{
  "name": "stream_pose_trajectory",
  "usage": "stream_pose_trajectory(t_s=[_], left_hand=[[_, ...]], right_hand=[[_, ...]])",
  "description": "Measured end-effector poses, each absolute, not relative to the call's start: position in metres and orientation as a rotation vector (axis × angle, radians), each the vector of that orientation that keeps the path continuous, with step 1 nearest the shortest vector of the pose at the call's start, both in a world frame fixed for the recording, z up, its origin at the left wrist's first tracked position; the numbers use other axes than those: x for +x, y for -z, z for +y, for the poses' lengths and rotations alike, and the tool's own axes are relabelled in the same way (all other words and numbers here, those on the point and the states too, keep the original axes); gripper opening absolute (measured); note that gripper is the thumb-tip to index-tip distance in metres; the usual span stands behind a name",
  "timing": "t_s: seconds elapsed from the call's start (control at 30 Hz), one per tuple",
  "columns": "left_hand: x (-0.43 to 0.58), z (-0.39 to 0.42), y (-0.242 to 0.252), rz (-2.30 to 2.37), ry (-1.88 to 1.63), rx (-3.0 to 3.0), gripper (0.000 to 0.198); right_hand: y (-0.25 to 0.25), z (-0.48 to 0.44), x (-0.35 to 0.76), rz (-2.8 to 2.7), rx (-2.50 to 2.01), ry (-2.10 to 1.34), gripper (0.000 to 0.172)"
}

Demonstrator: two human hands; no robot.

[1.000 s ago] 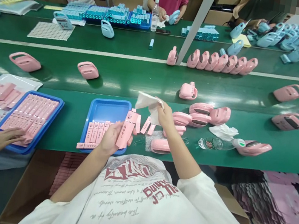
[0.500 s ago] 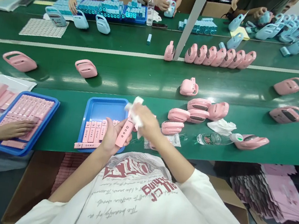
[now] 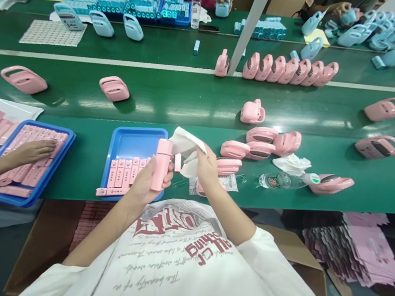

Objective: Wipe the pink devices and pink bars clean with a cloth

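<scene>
Green worktop (image 3: pixel 84 164) runs across the room, with pink handled devices (image 3: pixel 259 151) clustered on the right and a clear bottle (image 3: pixel 277 182) lying beyond them. The left hand's grip (image 3: pixel 144 179) is closed around a pink stick (image 3: pixel 160 166), held at the right edge of a blue tray (image 3: pixel 137 145) partly filled with similar sticks. The right hand's grip (image 3: pixel 207 169) pinches a white cloth (image 3: pixel 188 142), one end close to the stick's top; whether they touch, I cannot tell.

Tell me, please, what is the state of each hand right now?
Left hand: closed, holding a pink piece.
Right hand: closed, holding a white cloth.
</scene>
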State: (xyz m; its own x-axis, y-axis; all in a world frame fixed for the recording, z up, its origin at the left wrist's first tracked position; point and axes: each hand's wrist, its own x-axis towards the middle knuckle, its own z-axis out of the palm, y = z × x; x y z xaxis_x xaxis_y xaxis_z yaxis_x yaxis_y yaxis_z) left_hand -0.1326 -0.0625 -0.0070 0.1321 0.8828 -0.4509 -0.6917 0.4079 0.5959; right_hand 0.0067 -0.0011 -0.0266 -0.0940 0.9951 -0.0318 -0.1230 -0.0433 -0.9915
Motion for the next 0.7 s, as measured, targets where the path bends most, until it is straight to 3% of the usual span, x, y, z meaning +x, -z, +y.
stream_pose_trajectory(t_s=[0.17,0.27,0.43,0.53,0.7], left_hand=[[-0.134,-0.055,0.020,1.011,-1.205,0.236,0.030],[-0.137,-0.051,0.015,1.012,-1.152,0.236,0.032],[-0.137,-0.054,-0.004,0.898,-1.076,0.327,0.044],[-0.134,-0.055,-0.009,0.912,-1.110,0.299,0.042],[-0.130,-0.050,0.002,0.916,-1.073,0.191,0.034]], right_hand=[[0.030,-0.039,-0.006,-2.016,-0.685,-0.846,0.045],[0.039,-0.039,-0.006,-2.267,-0.420,-0.707,0.040],[0.044,0.011,0.009,-1.478,-1.112,-1.148,0.041],[0.041,0.025,0.012,-1.023,-1.190,-1.380,0.043],[0.031,-0.005,0.003,-1.309,-1.010,-1.320,0.041]])
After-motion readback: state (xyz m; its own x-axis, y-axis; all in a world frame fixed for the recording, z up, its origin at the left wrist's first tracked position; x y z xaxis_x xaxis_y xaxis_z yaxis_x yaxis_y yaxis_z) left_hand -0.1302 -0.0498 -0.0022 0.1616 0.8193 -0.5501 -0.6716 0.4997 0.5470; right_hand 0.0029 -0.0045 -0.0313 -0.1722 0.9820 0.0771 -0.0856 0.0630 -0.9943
